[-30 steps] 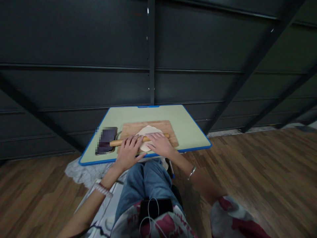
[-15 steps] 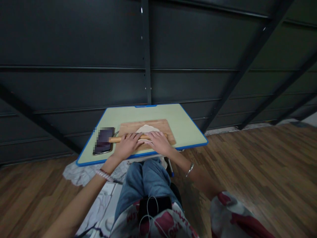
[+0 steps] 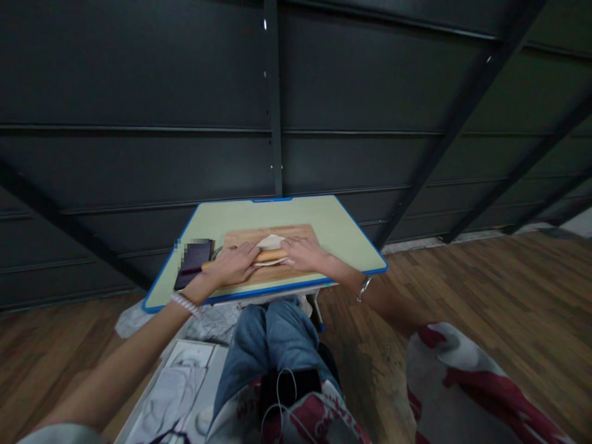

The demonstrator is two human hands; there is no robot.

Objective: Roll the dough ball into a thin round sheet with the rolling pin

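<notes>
Gripping the rolling pin (image 3: 272, 254) from above, the left hand (image 3: 235, 264) is curled around its left part and the right hand (image 3: 304, 254) around its right end, now hidden. Half a second ago both lay flatter and closer together on the wood, and that right end poked out; now the hands stand wider apart and a longer bare stretch of pin shows between them. It lies across a pale sheet of dough (image 3: 272, 242), whose far and near edges peep out on either side, and the dough rests on a wooden board (image 3: 250, 235) on the table (image 3: 314, 213). A dark phone (image 3: 197, 254) lies left of the board, near the pin's left tip. Below, beside the legs (image 3: 263, 327), a white box-like thing (image 3: 197, 350) carries crumpled white cloth (image 3: 171, 391); whether inside or on top, I cannot tell.
</notes>
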